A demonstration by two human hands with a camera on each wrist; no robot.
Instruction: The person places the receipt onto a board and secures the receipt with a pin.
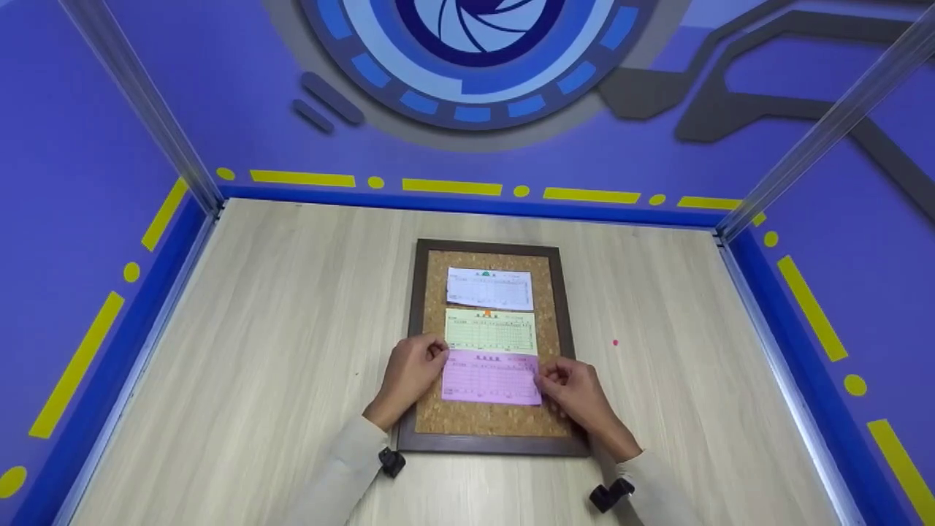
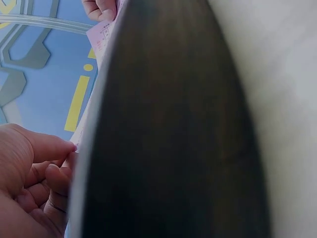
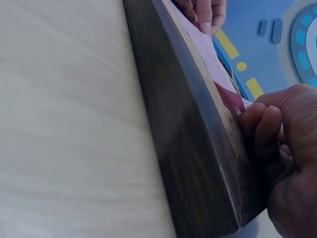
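Observation:
A pink printed slip (image 1: 491, 380) lies over the lower part of a framed cork board (image 1: 475, 422). My left hand (image 1: 409, 372) pinches its upper left edge between thumb and forefinger. On the opposite side, my right hand (image 1: 577, 392) pinches the right edge, and in the right wrist view the paper (image 3: 230, 96) bends up from the cork there. Directly above is a pale green slip (image 1: 489, 334) with an orange pin (image 1: 487, 313) at its top. A white slip (image 1: 489, 291) with a green pin (image 1: 486, 273) sits highest on the board.
The board's dark brown frame (image 1: 493, 444) lies flat on a light wooden table (image 1: 292, 329). To the right of it is a small red object (image 1: 615, 342), too small to make out. Blue panels (image 1: 241, 109) with yellow marks enclose the table at the back and sides.

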